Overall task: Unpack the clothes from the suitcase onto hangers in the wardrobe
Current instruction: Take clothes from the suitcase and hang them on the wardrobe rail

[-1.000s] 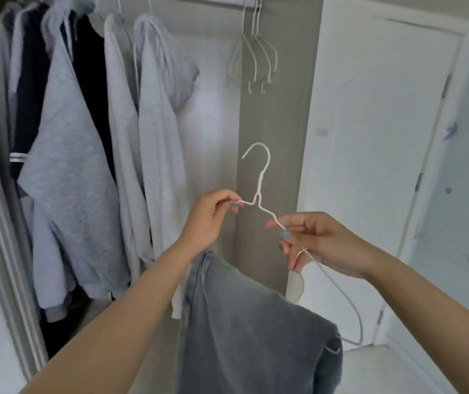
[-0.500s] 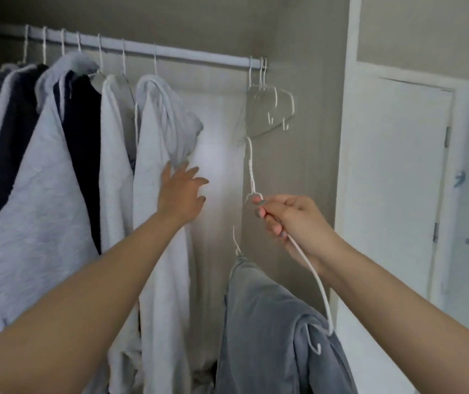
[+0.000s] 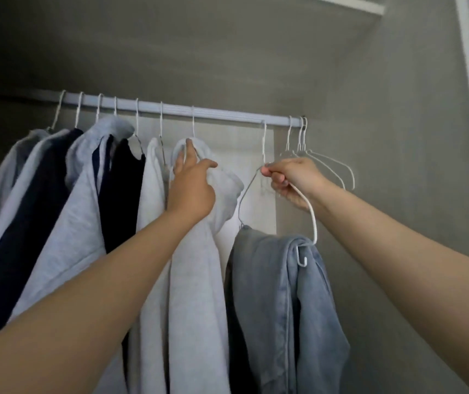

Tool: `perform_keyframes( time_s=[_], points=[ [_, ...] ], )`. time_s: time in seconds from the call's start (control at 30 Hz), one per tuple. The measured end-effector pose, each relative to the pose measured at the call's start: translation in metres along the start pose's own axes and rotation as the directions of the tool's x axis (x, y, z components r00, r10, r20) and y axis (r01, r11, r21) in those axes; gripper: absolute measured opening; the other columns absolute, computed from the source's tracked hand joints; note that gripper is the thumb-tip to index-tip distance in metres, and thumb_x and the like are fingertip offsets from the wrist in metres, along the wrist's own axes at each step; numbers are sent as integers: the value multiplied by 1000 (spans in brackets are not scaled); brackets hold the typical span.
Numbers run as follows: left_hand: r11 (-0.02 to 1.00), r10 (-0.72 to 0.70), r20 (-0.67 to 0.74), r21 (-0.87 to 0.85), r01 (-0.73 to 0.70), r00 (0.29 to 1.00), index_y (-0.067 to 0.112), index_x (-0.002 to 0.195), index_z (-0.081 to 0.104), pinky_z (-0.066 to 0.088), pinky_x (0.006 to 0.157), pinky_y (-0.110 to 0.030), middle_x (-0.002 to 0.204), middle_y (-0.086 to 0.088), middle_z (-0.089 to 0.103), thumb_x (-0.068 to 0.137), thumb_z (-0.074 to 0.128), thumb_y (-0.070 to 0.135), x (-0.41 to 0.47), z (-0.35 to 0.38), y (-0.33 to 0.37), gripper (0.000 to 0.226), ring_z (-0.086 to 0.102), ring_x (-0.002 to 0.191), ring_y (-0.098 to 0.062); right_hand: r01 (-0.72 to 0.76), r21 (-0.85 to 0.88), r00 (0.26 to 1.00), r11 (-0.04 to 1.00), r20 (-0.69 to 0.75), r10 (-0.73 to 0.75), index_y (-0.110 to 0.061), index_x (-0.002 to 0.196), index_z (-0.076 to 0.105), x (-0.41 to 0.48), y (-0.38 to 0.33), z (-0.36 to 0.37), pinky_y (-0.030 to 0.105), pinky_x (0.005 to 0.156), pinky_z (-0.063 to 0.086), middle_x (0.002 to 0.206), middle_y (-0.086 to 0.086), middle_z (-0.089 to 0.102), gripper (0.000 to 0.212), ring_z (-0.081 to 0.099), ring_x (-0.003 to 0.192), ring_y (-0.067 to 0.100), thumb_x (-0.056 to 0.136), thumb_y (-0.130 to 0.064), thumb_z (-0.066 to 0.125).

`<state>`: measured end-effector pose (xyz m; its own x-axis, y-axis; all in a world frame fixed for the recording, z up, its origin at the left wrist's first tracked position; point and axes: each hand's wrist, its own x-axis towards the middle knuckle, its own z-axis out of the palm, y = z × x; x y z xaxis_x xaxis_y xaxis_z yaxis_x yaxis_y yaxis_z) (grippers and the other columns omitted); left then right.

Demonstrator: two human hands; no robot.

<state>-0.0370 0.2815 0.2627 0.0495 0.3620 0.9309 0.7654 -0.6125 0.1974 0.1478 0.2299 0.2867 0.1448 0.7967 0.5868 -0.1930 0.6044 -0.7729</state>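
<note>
As the jeans [image 3: 284, 294] hang folded over a white wire hanger [image 3: 311, 211] whose hook meets the wardrobe rail [image 3: 227, 115], the right hand [image 3: 293, 180] pinches its neck. The left hand [image 3: 192, 183], fingers extended, presses a pale hoodie [image 3: 199, 265] aside. Hanging looks nearly done; the next move likely calls for seating the hook fully, then letting go.

Jeans [image 3: 278, 294] hang on the rail [image 3: 227, 115], right of the hoodie [image 3: 199, 265].
</note>
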Motion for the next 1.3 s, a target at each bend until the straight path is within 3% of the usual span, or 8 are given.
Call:
perform_keyframes(
  time_s=[0.23, 0.3, 0.4, 0.5, 0.67, 0.83, 1.2, 1.3],
  points=[
    [994, 55, 15, -100, -54, 998, 18, 139, 41, 16, 117, -27, 161, -1, -5, 85, 51, -3, -3, -4, -18, 58, 2, 148, -17, 70, 55, 994, 996, -84, -65, 5, 86, 50, 75, 4, 32, 13, 36, 32, 73, 20, 58, 14, 36, 29, 4, 91, 14, 41],
    [992, 63, -18, -107, -65, 998, 23, 142, 34, 42, 93, -15, 161, 6, -8, 84, 48, -6, -6, -10, -19, 66, 31, 140, -19, 82, 51, 994, 995, -82, -78, 3, 82, 49, 97, 1, 41, 13, 35, 32, 71, 19, 57, 17, 38, 28, 4, 91, 15, 41],
    [997, 46, -73, -60, -51, 996, 27, 147, 26, 44, 62, -16, 160, 6, -16, 84, 44, -9, -9, -12, -20, 74, 50, 107, -17, 113, 45, 992, 993, -53, -110, 0, 74, 45, 127, -6, 59, 12, 34, 31, 69, 18, 55, 23, 38, 27, 3, 90, 15, 40],
    [998, 36, -81, -53, -40, 996, 24, 150, 17, 43, 84, -28, 161, -1, -11, 88, 40, -8, -6, -8, -21, 74, 39, 117, -19, 133, 69, 991, 989, 4, -134, -5, 79, 41, 144, -10, 77, 12, 35, 31, 71, 18, 54, 25, 43, 29, 4, 89, 18, 39],
    [993, 53, -1, -106, -53, 999, 17, 153, 6, 35, 108, -46, 150, -19, 32, 92, 36, -3, 1, 6, -22, 71, 40, 131, -38, 65, 48, 997, 997, 25, -66, -1, 90, 43, 152, 10, 88, 11, 34, 31, 73, 20, 56, 21, 45, 30, 5, 89, 18, 34],
    [987, 111, 24, -115, -108, 993, 15, 151, 13, 10, 120, -41, 161, 0, 5, 91, 35, -5, 3, 14, -28, 67, 3, 147, -9, 26, 3, 998, 1000, 64, -26, -3, 76, 45, 147, 37, 78, 14, 40, 34, 76, 18, 61, 23, 40, 30, 6, 90, 13, 37],
    [974, 169, 107, -168, -150, 980, 34, 151, -7, 6, 118, -33, 159, 11, -18, 96, 48, 22, -51, 23, -6, 79, -7, 147, -9, 36, -416, 994, 909, 108, 10, -6, 111, 64, 81, 42, 38, 28, 75, 54, 83, 4, 68, 26, 59, 75, 17, 94, -24, 54],
    [976, 196, 66, -108, -188, 978, 29, 153, 0, -2, 116, -30, 160, 1, -18, 94, 40, 27, -93, 32, 0, 71, -12, 147, -15, 36, -524, 998, 851, 58, -6, -7, 109, 64, 41, 63, 9, 24, 70, 51, 86, 4, 67, 24, 59, 76, 16, 94, -23, 53]
  ],
)
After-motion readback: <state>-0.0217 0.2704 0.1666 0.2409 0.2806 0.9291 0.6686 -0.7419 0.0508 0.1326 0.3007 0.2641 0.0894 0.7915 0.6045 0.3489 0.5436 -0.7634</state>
